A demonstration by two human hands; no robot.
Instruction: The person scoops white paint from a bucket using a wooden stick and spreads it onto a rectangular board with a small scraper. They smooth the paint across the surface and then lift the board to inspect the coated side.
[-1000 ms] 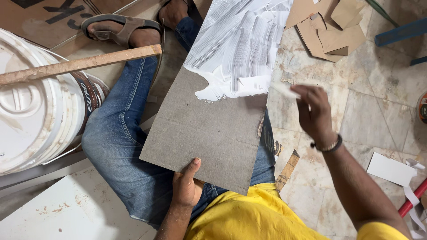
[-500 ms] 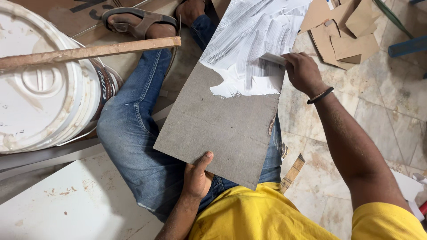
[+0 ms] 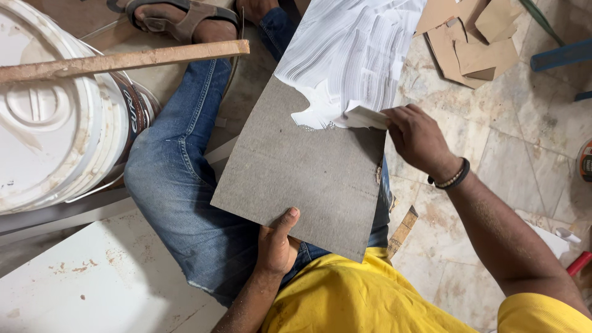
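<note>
- Grey board (image 3: 308,166) lies across the person's lap, its far half coated in white paste (image 3: 351,49).
- Right hand (image 3: 419,139) pinches a small white scraper (image 3: 364,117) against the paste's edge.
- Left hand (image 3: 277,243) grips the board's near edge, thumb on top.
- White bucket (image 3: 55,117) stands just beside the left knee, a wooden stick (image 3: 123,61) lying across it.

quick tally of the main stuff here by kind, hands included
Hands: 2, left hand gripping the board's near edge, right hand holding a white spreader card
Grey board, part coated white: 1
Spreader card: 1
White bucket: 1
Wooden stick across the bucket: 1
Sandal: 1
Total: 7
</note>
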